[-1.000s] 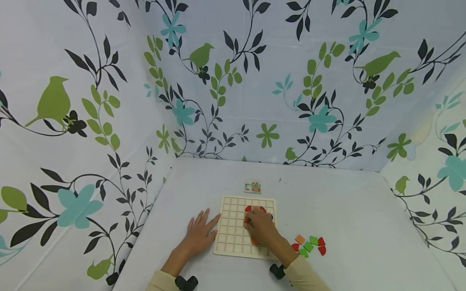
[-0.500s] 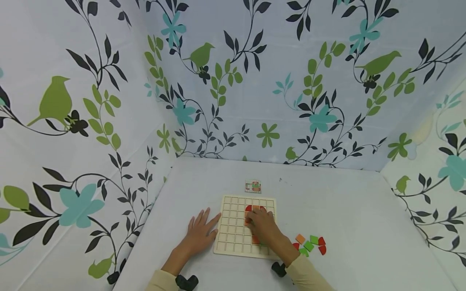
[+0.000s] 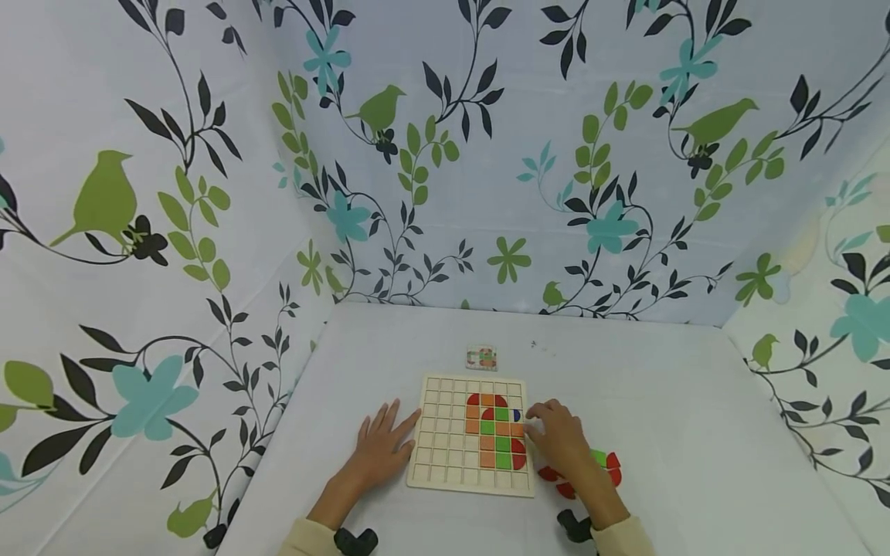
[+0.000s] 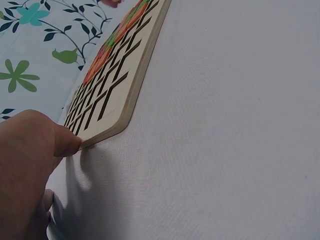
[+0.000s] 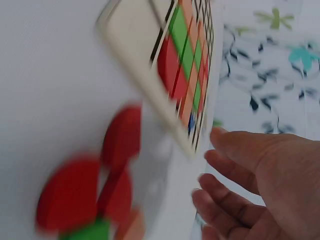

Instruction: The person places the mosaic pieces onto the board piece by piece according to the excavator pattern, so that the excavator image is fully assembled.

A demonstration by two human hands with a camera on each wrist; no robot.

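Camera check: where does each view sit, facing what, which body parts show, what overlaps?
Head: worn on head, facing forward and down at wooden grid board; left hand, right hand, cream sleeves show.
Left wrist: worn there, looking low across the board's corner; left hand at left, probably part of right hand at top.
Right wrist: worn there, looking at the board's edge and loose red pieces; right hand at lower right.
Head and right wrist share board, loose red pieces, right hand.

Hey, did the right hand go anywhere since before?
Yes. In the head view, the right hand moved right, from over the board to beside its right edge.
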